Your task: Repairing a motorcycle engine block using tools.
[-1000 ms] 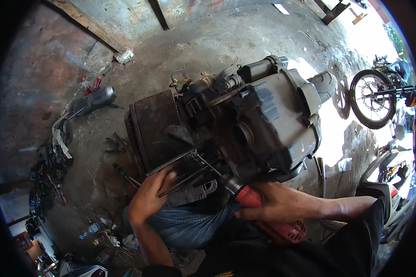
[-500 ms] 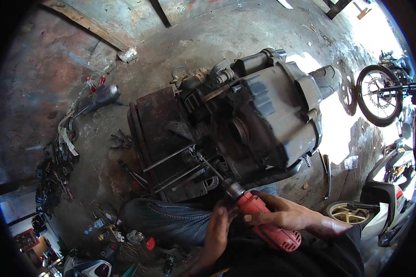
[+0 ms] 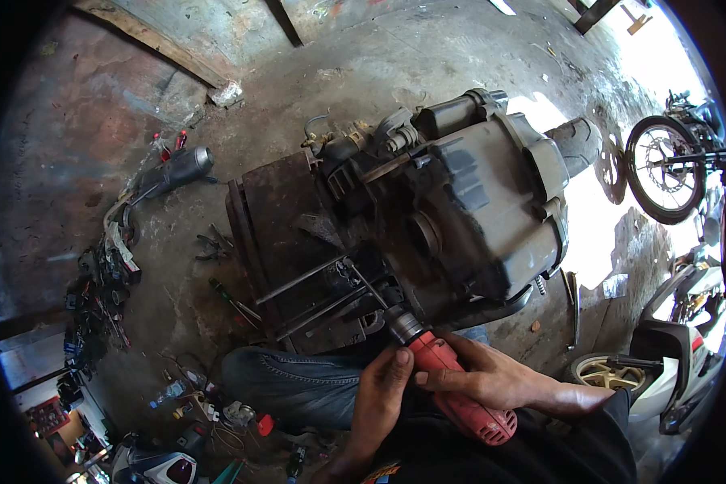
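Note:
My right hand [image 3: 492,375] is closed around the body of a red power drill [image 3: 464,399], its grille-like rear end toward me. My left hand [image 3: 383,391] presses up against the drill's front, thumb beside the metal chuck [image 3: 406,324]; its other fingers are partly hidden behind the drill. From the chuck a thin rod [image 3: 369,284] slants up and left into the opening of a dark, greasy engine [image 3: 492,202]. Beside the rod tip, long metal studs [image 3: 302,278] stick out to the left over a rusty metal stand [image 3: 274,210].
On the floor to the left lie an exhaust muffler [image 3: 177,169], a wiring harness [image 3: 97,290], pliers [image 3: 214,242] and a screwdriver [image 3: 232,300]. My jeans-clad leg [image 3: 290,383] is close below the stand. Motorcycle wheels [image 3: 664,169] and a white scooter [image 3: 665,379] stand at right.
My left hand has risen to the drill's front, its thumb now beside the chuck. The drill has shifted slightly left, its rod still at the engine opening. The whole view has moved a little.

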### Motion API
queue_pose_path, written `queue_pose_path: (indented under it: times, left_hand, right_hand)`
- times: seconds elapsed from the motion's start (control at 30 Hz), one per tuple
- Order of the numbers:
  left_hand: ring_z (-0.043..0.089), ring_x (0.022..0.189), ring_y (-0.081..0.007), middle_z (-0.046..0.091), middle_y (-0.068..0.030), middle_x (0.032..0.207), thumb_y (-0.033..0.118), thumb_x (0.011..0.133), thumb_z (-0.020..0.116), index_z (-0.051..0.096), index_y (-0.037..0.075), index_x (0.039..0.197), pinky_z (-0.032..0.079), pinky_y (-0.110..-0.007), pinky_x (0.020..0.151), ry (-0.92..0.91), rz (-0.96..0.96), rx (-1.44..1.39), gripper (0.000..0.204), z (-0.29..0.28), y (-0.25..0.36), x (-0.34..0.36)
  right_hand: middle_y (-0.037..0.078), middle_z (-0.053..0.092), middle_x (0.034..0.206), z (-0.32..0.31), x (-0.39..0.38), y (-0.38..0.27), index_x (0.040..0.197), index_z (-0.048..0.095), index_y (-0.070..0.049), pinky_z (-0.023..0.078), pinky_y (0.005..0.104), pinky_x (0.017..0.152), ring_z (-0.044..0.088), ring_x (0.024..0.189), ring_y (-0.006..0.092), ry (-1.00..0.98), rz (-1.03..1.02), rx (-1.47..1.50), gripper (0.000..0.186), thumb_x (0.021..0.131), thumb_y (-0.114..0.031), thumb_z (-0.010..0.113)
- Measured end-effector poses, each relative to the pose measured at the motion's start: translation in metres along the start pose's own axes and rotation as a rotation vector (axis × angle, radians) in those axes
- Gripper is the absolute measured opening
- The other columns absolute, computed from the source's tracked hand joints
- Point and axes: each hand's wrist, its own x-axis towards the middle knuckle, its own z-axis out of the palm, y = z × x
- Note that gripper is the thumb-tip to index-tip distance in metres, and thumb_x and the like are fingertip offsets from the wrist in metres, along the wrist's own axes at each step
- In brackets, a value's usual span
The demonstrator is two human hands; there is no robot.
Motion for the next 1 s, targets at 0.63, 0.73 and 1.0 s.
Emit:
queue_pose_path:
  times: [0.63,0.73,1.0]
  left_hand:
    - [0.063,0.099,-0.014,0.065,-0.0104,0.109,0.034,0.107,0.048,0.057,-0.003,0.12,0.052,-0.028,0.086,0.068,0.06,-0.102,0.04,0.007,-0.014,0.002]
    - [0.063,0.099,-0.0139,0.064,-0.0102,0.11,0.033,0.107,0.048,0.057,-0.003,0.121,0.051,-0.028,0.086,0.076,0.064,-0.103,0.04,0.008,-0.013,0.001]
    - [0.063,0.101,-0.0153,0.064,-0.0112,0.112,0.032,0.107,0.048,0.056,-0.003,0.124,0.051,-0.029,0.089,0.088,0.052,-0.172,0.039,0.012,-0.011,0.0]
  right_hand:
    - [0.029,0.067,0.108,0.003,0.008,0.002,0.144,0.032,0.014,0.051,0.0413,0.09,0.067,0.102,0.0355,0.02,-0.057,-0.126,0.09,0.091,-0.05,0.066]
    - [0.03,0.067,0.109,0.003,0.009,0.002,0.144,0.032,0.014,0.051,0.0415,0.09,0.068,0.103,0.0357,0.015,-0.049,-0.135,0.09,0.09,-0.05,0.067]
    - [0.029,0.068,0.105,0.003,0.011,0.0,0.14,0.037,0.011,0.052,0.0425,0.087,0.069,0.101,0.0371,-0.006,-0.045,-0.149,0.085,0.089,-0.049,0.068]
